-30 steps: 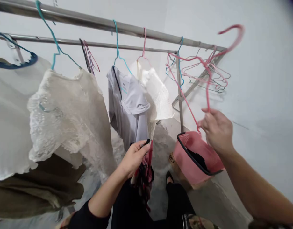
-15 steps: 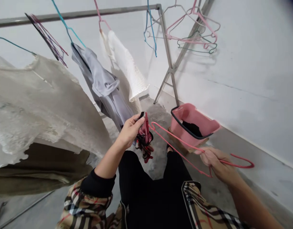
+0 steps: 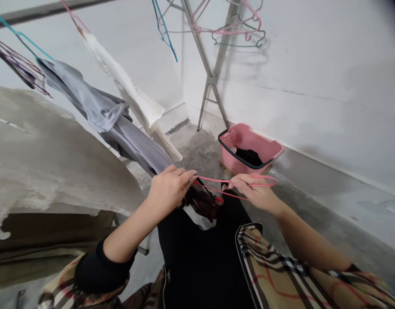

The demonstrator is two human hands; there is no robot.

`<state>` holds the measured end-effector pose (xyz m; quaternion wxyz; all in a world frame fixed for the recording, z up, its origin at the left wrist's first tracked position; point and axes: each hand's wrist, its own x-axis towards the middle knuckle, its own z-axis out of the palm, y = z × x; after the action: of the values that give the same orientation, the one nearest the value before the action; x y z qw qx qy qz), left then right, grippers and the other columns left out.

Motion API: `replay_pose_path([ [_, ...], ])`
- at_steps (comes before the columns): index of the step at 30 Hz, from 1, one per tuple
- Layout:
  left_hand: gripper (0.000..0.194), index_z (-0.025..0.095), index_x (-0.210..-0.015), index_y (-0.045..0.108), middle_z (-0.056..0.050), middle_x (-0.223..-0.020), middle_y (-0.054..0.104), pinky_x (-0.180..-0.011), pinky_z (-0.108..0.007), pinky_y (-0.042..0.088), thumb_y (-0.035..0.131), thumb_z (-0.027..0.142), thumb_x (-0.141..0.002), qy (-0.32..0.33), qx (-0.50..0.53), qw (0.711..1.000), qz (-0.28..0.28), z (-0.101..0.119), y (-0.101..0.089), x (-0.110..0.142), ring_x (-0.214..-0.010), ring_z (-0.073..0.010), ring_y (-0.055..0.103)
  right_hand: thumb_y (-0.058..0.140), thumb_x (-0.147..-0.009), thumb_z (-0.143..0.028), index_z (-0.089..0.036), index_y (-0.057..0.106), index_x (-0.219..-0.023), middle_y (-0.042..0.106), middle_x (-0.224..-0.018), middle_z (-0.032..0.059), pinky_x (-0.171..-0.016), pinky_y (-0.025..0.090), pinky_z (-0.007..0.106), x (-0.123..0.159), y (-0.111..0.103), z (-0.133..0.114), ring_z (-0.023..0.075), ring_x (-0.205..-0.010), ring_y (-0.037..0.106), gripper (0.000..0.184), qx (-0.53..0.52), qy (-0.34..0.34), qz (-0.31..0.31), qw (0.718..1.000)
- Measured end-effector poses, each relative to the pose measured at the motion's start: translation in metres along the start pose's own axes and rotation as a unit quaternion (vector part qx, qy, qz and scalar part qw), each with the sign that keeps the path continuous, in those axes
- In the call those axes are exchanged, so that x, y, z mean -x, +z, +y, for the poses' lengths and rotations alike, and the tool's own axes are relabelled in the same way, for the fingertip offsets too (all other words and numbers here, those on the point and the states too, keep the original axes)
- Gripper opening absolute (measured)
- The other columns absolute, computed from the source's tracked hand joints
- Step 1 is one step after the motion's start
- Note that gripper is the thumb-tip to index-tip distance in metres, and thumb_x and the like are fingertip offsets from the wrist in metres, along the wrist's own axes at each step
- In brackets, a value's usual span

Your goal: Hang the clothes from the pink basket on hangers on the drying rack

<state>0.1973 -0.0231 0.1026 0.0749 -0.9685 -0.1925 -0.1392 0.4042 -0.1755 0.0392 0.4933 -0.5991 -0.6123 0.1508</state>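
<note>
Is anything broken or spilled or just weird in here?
Maybe one thing: a thin dark line runs across the white wall, right of the metal rack, like a crack. I see no break in the pink hanger in the right hand, and nothing spilled around the pink basket.

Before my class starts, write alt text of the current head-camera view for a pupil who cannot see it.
A person's right hand holds a pink hanger, its far end at the left hand, which holds a dark and red garment. Other clothes hang at left; ahead, near the wall, a pink basket holds black cloth.
</note>
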Motion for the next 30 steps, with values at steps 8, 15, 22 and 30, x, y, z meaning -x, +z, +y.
replay_pose_path([
  [8,0.032,0.032,-0.113,0.07,-0.003,-0.083,0.064,-0.06,-0.025,0.036,0.044,0.041,-0.098,0.077,-0.076,0.991,0.08,-0.012,-0.024,-0.012,-0.071,-0.0128,0.055,0.054,-0.089,-0.054,-0.023,0.068,-0.07,0.064,-0.066,0.0035,-0.057,0.047,0.03,-0.034,-0.021,0.012,0.0161,-0.06,0.058,0.039,-0.038,-0.019,0.08,0.996],
  [15,0.031,0.033,-0.111,0.071,-0.002,-0.075,0.063,-0.051,-0.025,0.029,0.043,0.036,-0.098,-0.012,-0.076,0.992,0.1,-0.009,-0.026,-0.005,-0.068,-0.013,0.057,0.055,-0.091,-0.038,-0.022,0.063,-0.107,0.061,-0.101,0.0095,-0.087,0.051,0.039,-0.021,0.023,0.038,0.0216,-0.095,0.06,0.024,0.048,-0.06,0.424,0.902],
  [22,0.03,0.031,-0.11,0.071,0.0,-0.071,0.061,-0.051,-0.023,0.028,0.045,0.038,-0.098,-0.009,-0.045,0.991,0.126,0.003,-0.025,-0.008,-0.062,-0.0099,0.054,0.032,-0.101,-0.029,-0.018,0.056,-0.124,0.065,-0.121,0.0107,-0.097,0.048,0.034,-0.008,0.108,0.061,0.0181,-0.113,0.06,0.035,-0.006,-0.11,-0.068,0.992],
  [30,0.025,0.03,-0.108,0.072,0.002,-0.069,0.06,-0.053,-0.019,0.034,0.051,0.036,-0.095,-0.034,-0.027,0.988,0.151,-0.023,-0.02,0.012,-0.06,-0.0069,0.054,0.025,-0.103,-0.032,-0.013,0.066,-0.086,0.071,-0.091,0.0131,-0.087,0.045,0.037,-0.015,0.096,0.13,0.0229,-0.092,0.065,0.048,0.174,0.064,-0.187,0.965],
])
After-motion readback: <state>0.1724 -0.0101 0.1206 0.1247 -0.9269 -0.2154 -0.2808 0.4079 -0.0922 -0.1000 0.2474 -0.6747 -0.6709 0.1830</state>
